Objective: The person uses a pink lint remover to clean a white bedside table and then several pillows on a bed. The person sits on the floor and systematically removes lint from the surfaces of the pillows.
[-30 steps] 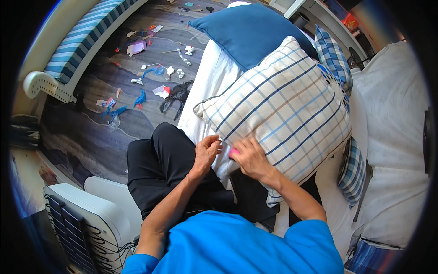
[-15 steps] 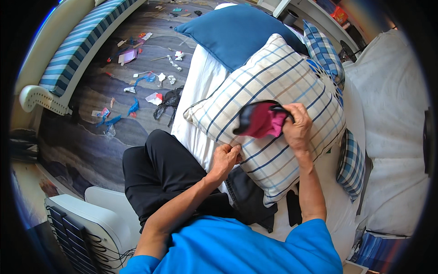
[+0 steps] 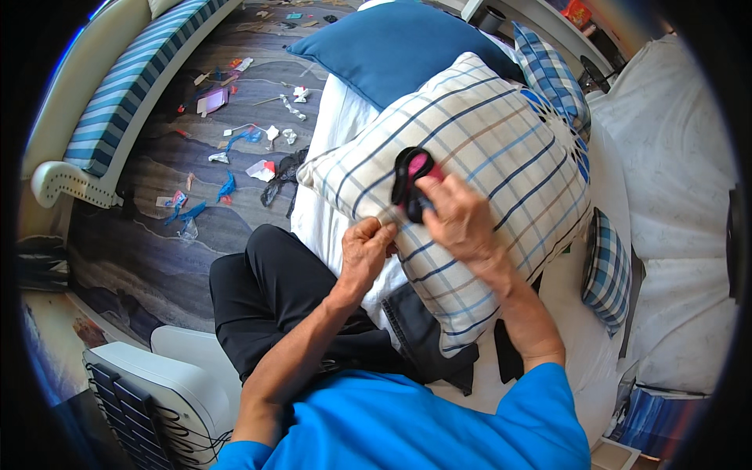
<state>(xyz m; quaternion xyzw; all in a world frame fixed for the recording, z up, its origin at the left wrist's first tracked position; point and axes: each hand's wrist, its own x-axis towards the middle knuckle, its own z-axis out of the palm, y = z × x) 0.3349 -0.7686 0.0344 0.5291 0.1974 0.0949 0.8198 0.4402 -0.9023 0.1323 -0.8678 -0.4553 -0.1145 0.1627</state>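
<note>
A large cream pillow [image 3: 501, 184] with blue, grey and tan checked lines lies on the white-covered bed in front of me. My left hand [image 3: 365, 252] is closed, pinching the pillow's near left edge between thumb and fingers. Above the pillow's middle, my right hand [image 3: 460, 218] grips a black-rimmed pink thing [image 3: 413, 174]. Motion blurs it, so I cannot tell its exact kind or whether it touches the fabric. Dark trousers [image 3: 427, 329] lie partly under the pillow's lower corner, beside my legs.
Behind the checked pillow lies a big blue pillow [image 3: 392, 55]. Smaller blue-and-white checked cushions [image 3: 607, 270] sit to the right. Scraps and black plastic [image 3: 283, 176] litter the floor at left, near a striped bench [image 3: 133, 94]. A white chair [image 3: 164, 368] stands at lower left.
My right hand has swung left and turned the black-rimmed pink thing, so its broad maroon face no longer shows. My left hand still pinches the pillow's edge; both have shifted slightly up and left.
</note>
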